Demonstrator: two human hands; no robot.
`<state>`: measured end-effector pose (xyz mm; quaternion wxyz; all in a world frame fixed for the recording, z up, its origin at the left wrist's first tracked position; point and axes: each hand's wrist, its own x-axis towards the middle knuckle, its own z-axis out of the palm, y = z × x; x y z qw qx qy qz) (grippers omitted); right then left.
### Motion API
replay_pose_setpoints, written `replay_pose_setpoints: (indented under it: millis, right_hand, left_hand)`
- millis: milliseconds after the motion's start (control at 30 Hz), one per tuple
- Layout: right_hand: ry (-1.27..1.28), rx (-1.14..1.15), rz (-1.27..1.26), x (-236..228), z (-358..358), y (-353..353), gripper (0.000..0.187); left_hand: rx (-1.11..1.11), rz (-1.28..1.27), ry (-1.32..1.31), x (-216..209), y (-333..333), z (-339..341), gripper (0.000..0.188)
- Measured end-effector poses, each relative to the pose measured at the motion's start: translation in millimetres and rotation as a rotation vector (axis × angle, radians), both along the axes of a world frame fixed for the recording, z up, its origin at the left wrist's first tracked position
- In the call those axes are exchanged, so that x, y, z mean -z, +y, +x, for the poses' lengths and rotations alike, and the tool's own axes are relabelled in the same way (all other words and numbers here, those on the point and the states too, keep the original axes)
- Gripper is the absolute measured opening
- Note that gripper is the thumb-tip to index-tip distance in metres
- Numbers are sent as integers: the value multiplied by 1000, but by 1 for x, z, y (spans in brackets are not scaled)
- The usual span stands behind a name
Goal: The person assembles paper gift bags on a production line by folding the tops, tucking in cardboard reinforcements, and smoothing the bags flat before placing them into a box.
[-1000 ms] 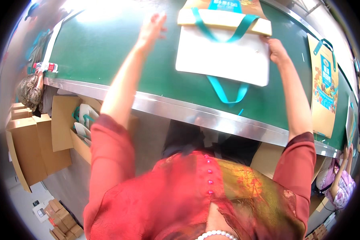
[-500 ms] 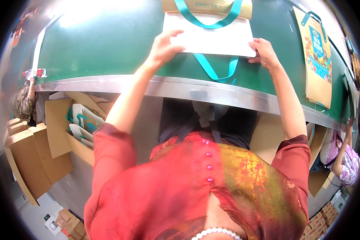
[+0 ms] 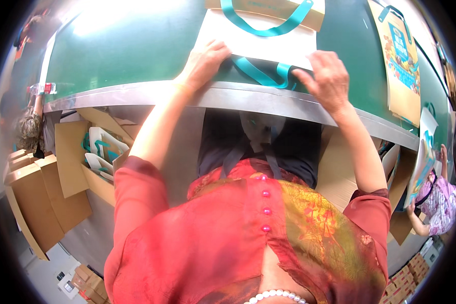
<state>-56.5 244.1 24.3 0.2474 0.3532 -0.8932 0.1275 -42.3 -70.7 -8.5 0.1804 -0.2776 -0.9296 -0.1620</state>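
A gold-brown paper bag [image 3: 268, 6] lies on the green worktable, its white panel [image 3: 261, 36] towards me. One teal ribbon handle [image 3: 266, 33] loops across the white panel. Another teal handle [image 3: 261, 76] sticks out below the panel's near edge, bent sideways. My left hand [image 3: 203, 65] has its fingers curled over the panel's near left corner, closed on it. At the near right corner is my right hand [image 3: 329, 81], its thumb spread away from the fingers and close to the near handle. The right fingertips are slightly blurred.
A metal strip [image 3: 258, 101] edges the table. A printed paper bag [image 3: 401, 61] lies at the right. Below the table at left, a carton [image 3: 76, 157] holds more bags. At far right a co-worker [image 3: 438, 197] holds a bag; another person's arm and a bottle [image 3: 48, 88] show far left.
My right hand has released the panel's corner and spread its thumb. My left hand has curled and turned over its corner. The near handle has bent upward. The co-worker's bag has come into view.
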Motion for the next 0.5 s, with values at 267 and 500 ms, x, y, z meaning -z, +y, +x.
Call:
replay_pose_setpoints:
  millis: [267,500]
  right_hand:
    - [-579,-114,-146,30,-24,9,8]
    - [-1325,113,-346,12,-56,15,15]
  left_hand:
    - [104,43,-377,-12,-1,-38,9]
    - [-180,87,-751,-21,16,-61,28]
